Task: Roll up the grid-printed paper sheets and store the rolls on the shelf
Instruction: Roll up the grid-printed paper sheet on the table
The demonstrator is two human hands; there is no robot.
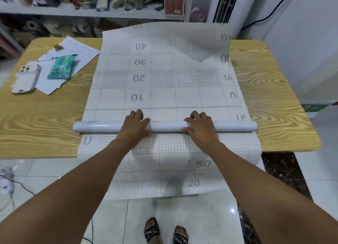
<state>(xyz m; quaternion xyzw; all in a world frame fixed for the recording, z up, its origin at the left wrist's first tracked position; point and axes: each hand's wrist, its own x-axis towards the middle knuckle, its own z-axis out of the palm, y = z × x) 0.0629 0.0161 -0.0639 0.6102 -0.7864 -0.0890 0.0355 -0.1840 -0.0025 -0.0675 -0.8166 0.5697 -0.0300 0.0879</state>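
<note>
One roll [164, 126] is being pressed near the table's [36, 119] front edge, on the sheets [164, 79] running to the back edge and hanging over the front. The left hand [136, 124] and right hand [200, 126] are being laid half-curled over its middle. The unheld ends are likely being left free to skew or loosen. Two overlapping sheets seem to be lying there; one phone [27, 79] and one packet [61, 66] are resting near the back-left corner.

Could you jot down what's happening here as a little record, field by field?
Activity: rolling a grid-printed sheet on a wooden table
Roll: lies across the sheet, partly wound
Left hand: pressed on the roll
Right hand: pressed on the roll
Sheet ends: far end curls up, near end hangs off the table
Beside it: phone, green packet
Behind: cluttered shelf
</note>
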